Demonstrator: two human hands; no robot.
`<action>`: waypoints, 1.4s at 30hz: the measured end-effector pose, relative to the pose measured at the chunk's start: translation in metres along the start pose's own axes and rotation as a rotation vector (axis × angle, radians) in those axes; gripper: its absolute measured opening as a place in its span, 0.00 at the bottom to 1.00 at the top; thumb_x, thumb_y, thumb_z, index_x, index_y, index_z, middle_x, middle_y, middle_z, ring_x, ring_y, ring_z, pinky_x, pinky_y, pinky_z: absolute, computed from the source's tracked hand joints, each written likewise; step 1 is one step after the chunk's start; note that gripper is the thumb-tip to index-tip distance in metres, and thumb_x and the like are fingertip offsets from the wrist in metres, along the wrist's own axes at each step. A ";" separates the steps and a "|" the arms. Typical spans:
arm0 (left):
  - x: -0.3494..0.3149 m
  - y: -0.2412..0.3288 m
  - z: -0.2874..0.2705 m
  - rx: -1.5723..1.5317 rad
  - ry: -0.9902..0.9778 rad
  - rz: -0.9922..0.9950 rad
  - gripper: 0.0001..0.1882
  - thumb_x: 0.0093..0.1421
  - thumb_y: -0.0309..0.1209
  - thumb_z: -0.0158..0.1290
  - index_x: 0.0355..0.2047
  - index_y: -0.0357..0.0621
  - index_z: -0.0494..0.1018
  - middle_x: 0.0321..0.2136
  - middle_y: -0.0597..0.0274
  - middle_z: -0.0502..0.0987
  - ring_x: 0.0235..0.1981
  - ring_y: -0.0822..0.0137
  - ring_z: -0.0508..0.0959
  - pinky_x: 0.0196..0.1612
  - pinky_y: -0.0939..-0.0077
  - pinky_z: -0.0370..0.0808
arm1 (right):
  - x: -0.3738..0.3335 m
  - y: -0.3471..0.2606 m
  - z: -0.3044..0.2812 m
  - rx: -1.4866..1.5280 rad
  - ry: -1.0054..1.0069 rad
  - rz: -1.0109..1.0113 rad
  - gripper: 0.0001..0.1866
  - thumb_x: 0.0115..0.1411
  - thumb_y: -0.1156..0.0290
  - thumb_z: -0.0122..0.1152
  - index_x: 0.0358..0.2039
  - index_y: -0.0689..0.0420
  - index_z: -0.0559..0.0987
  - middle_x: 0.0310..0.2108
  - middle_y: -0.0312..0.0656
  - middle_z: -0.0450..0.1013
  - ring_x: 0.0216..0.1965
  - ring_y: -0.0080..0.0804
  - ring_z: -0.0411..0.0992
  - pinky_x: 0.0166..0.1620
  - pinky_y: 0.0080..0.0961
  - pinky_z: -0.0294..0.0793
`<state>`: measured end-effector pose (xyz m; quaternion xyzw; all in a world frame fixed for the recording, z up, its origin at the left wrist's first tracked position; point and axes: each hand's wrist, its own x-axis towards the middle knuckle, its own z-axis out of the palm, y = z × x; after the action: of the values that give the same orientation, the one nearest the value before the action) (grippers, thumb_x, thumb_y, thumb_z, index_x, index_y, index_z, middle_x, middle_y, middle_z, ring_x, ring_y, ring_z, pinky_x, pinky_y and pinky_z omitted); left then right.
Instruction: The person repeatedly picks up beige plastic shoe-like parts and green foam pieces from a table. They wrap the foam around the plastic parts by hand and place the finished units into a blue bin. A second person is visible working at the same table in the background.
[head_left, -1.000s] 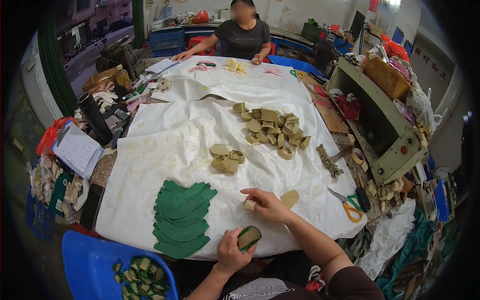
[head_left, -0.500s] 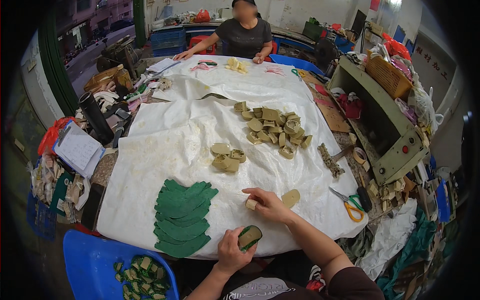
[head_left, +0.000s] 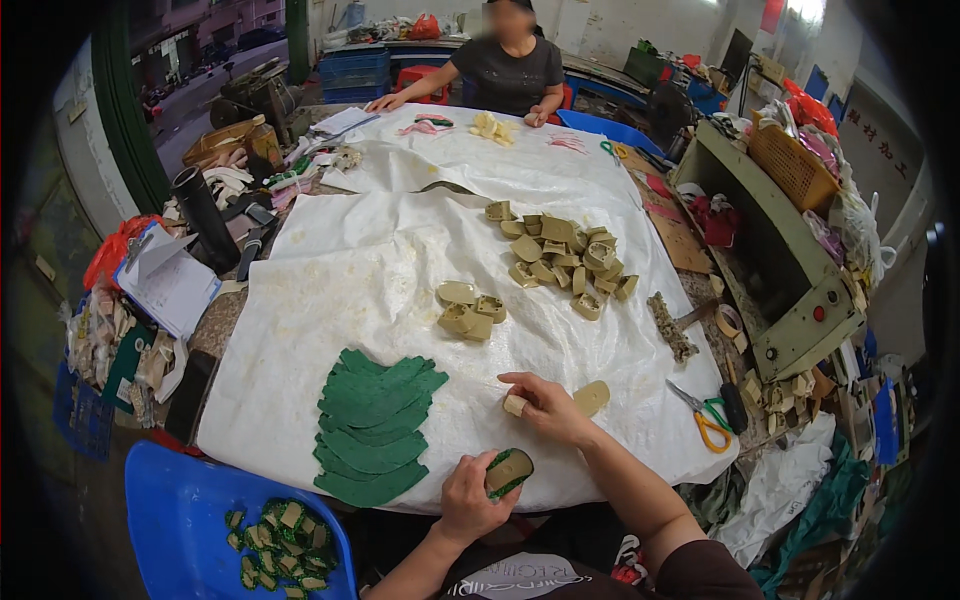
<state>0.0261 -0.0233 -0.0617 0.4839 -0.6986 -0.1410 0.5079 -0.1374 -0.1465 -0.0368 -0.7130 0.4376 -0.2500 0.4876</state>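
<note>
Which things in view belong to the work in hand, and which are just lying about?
Likely part of the work:
green-and-tan block in the left hand
tan blocks on the white sheet
overlapping green pieces
blue tub holding similar green-and-tan blocks

Apparently just lying about:
black flask
clipboard with papers
yellow basket

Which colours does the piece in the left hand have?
The piece is khaki and glittery green, best seen in the head view.

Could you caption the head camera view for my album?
Left hand holding a green-edged tan piece, right hand over a white sheet, near overlapping green pieces.
</note>
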 end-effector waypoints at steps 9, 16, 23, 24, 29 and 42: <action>0.001 -0.001 -0.001 -0.021 0.003 0.002 0.29 0.43 0.30 0.64 0.44 0.36 0.65 0.31 0.52 0.73 0.28 0.54 0.75 0.30 0.66 0.74 | 0.000 -0.009 0.001 -0.021 0.028 0.008 0.22 0.60 0.80 0.52 0.55 0.56 0.69 0.33 0.32 0.69 0.32 0.17 0.65 0.37 0.16 0.68; 0.003 0.001 -0.001 -0.013 0.022 0.028 0.28 0.43 0.30 0.64 0.44 0.37 0.65 0.32 0.52 0.73 0.28 0.55 0.75 0.30 0.67 0.74 | -0.001 -0.009 0.003 -0.006 0.055 0.024 0.20 0.61 0.78 0.52 0.54 0.56 0.69 0.32 0.32 0.69 0.31 0.16 0.65 0.36 0.16 0.68; 0.003 0.001 0.000 0.010 0.030 0.036 0.28 0.43 0.30 0.64 0.44 0.36 0.65 0.31 0.53 0.73 0.28 0.55 0.75 0.31 0.66 0.74 | -0.001 -0.002 0.004 0.000 0.073 0.007 0.19 0.61 0.78 0.53 0.54 0.57 0.70 0.32 0.32 0.69 0.31 0.17 0.65 0.36 0.16 0.68; 0.003 0.001 0.000 0.008 0.028 0.032 0.28 0.43 0.30 0.64 0.44 0.36 0.65 0.31 0.53 0.73 0.28 0.55 0.75 0.31 0.66 0.74 | -0.002 -0.003 0.004 -0.001 0.076 0.006 0.19 0.61 0.78 0.53 0.53 0.57 0.70 0.32 0.32 0.69 0.31 0.17 0.65 0.36 0.16 0.68; 0.002 0.000 0.001 0.012 0.028 0.037 0.28 0.44 0.30 0.64 0.44 0.36 0.65 0.31 0.52 0.73 0.28 0.55 0.75 0.31 0.66 0.74 | -0.002 -0.003 0.004 -0.018 0.079 0.018 0.19 0.61 0.78 0.53 0.54 0.56 0.70 0.32 0.32 0.70 0.31 0.17 0.66 0.36 0.16 0.68; 0.001 0.001 0.000 0.003 0.011 0.014 0.30 0.42 0.29 0.64 0.45 0.37 0.65 0.31 0.53 0.72 0.28 0.55 0.75 0.31 0.66 0.74 | -0.002 -0.004 0.004 -0.036 0.086 0.002 0.19 0.60 0.78 0.53 0.53 0.56 0.70 0.31 0.32 0.69 0.31 0.17 0.65 0.35 0.16 0.68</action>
<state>0.0258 -0.0237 -0.0603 0.4804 -0.6994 -0.1339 0.5120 -0.1339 -0.1422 -0.0342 -0.7097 0.4633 -0.2720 0.4557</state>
